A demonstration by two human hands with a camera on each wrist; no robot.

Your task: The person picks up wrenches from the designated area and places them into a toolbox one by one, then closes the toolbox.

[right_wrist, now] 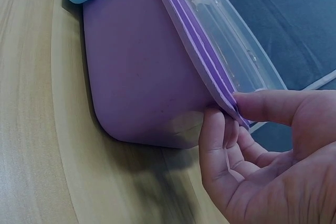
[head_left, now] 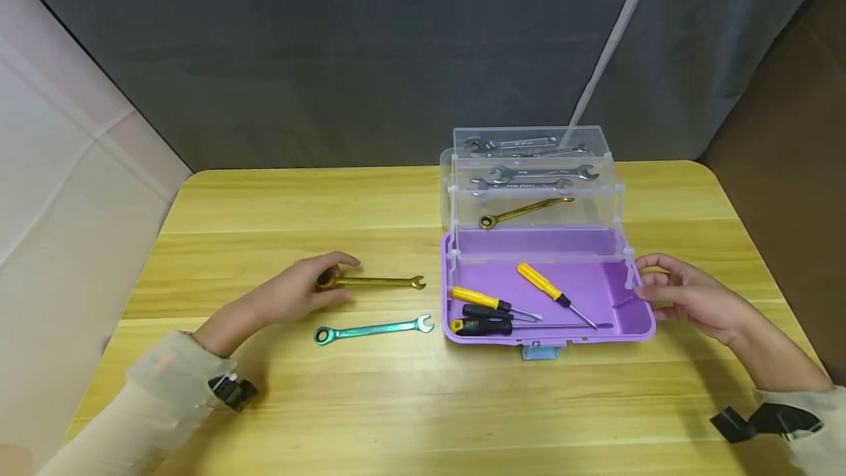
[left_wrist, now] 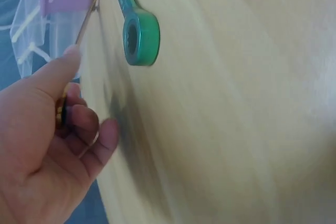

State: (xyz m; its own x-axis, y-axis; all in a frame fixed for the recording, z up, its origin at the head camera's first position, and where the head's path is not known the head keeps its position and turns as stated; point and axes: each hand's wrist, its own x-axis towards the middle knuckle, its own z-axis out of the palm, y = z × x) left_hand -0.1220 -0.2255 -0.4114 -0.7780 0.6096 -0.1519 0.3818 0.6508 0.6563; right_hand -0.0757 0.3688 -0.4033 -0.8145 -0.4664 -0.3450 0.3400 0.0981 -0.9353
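Observation:
On the left, my left hand (head_left: 297, 289) grips a gold combination wrench (head_left: 380, 282) near its ring end, the open end pointing right toward the toolbox. In the left wrist view the thumb lies along the wrench and the fingers (left_wrist: 84, 119) curl round its ring end. Just in front lies a green combination wrench (head_left: 373, 330) on the table. At the right, my right hand (head_left: 694, 296) pinches the rim of a purple toolbox (head_left: 648, 325) at its right side. The thumb (right_wrist: 268, 106) is on top of the rim, with the other fingers beneath it.
Clear tiered trays (head_left: 535, 208) stand raised at the back of the toolbox, with several silver wrenches (head_left: 545, 173) and another gold wrench (head_left: 525, 212). Yellow-handled and black-handled screwdrivers (head_left: 542, 283) lie in the purple bottom. A blue latch (head_left: 540, 352) hangs at the front.

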